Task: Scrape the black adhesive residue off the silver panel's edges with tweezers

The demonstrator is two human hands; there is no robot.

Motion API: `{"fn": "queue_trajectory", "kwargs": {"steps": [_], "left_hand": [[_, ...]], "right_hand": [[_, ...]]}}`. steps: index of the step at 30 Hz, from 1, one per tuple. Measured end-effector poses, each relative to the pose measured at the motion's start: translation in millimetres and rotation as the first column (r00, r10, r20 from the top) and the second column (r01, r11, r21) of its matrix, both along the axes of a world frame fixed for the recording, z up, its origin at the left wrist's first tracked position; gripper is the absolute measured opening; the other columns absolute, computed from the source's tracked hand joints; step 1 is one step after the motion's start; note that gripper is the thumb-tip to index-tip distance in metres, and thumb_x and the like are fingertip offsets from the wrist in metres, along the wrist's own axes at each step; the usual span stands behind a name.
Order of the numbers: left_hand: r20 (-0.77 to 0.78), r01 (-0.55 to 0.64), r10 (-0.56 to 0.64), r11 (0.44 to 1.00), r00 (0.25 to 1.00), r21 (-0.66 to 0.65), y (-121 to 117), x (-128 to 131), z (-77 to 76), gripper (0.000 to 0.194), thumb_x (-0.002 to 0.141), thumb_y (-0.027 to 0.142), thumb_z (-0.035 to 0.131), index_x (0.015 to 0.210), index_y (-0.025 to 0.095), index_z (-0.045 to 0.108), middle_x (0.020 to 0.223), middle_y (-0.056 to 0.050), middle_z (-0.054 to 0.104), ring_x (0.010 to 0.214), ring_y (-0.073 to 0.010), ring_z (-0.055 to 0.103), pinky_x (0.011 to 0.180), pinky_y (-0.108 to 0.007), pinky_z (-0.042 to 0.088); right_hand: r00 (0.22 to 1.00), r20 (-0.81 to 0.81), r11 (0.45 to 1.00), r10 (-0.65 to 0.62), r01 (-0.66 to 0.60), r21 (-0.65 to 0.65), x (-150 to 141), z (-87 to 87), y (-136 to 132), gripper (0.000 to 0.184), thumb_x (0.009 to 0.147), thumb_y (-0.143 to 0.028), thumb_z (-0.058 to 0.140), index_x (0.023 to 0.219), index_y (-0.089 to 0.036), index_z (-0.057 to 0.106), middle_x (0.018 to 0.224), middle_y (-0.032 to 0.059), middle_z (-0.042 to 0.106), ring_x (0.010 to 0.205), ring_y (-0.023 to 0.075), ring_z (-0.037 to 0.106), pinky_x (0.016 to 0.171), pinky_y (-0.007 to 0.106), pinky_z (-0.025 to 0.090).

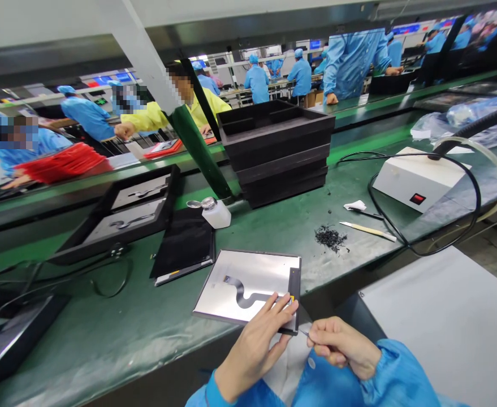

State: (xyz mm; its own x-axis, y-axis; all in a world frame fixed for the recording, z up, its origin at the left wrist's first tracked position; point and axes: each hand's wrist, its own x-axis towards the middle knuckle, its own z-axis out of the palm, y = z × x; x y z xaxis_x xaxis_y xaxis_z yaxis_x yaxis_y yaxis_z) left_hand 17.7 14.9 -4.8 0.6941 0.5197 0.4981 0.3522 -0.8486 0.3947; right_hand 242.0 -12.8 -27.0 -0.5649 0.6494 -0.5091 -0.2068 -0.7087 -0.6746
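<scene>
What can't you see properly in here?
In the head view:
Thin tool: partly hidden by the right hand.
Display panel: partly covered by the left hand.
Black scraps: too small to identify.
Stacked black trays: lower insides hidden by upper ones.
Standing person: head hidden by shelf.

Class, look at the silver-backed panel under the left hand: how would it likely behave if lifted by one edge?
The panel looks flat and straight-edged, so it would probably lift stiffly. Being thin, it may crack if twisted. The curved dark ribbon on its back looks flexible and might snag.
</scene>
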Motion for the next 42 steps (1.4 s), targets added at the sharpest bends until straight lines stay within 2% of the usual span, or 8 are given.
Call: {"fn": "queue_trajectory", "kwargs": {"steps": [7,32,42], "left_hand": [[-0.041,-0.043,0.042,0.999,0.998,-0.030,-2,-2,-1.1,0.045,0.100,0.011,0.045,0.144,0.013,0.038,0.133,-0.013,0.063,0.138,-0.0231,0.044,0.116,-0.045,0.037],[-0.058,-0.087,0.083,0.994,0.995,-0.070,-3,-2,3.7,0.046,0.100,0.014,0.045,0.145,0.016,0.040,0.139,-0.013,0.058,0.138,-0.0244,0.044,0.113,-0.042,0.041],[-0.030,-0.089,0.086,0.990,0.996,-0.108,-3,-4,-3.1,0.050,0.099,0.015,0.047,0.148,0.017,0.036,0.139,-0.012,0.059,0.138,-0.0242,0.045,0.113,-0.043,0.041]], "right_hand": [[1.000,-0.027,1.000,-0.009,0.009,-0.002,0,-1.8,-1,0.050,0.065,-0.059,0.081,0.072,-0.014,0.060,0.048,-0.0104,0.047,0.032,-0.0007,0.021,0.035,0.021,0.004],[0.997,-0.037,0.997,-0.067,0.068,0.022,1,10.0,-5,0.052,0.065,-0.060,0.081,0.071,-0.014,0.058,0.048,-0.0101,0.044,0.033,-0.0017,0.019,0.036,0.021,0.002],[0.995,-0.051,0.994,-0.087,0.090,0.056,3,10.4,-6,0.051,0.068,-0.061,0.079,0.072,-0.014,0.057,0.049,-0.0102,0.044,0.034,-0.0011,0.019,0.036,0.021,0.003]]}}
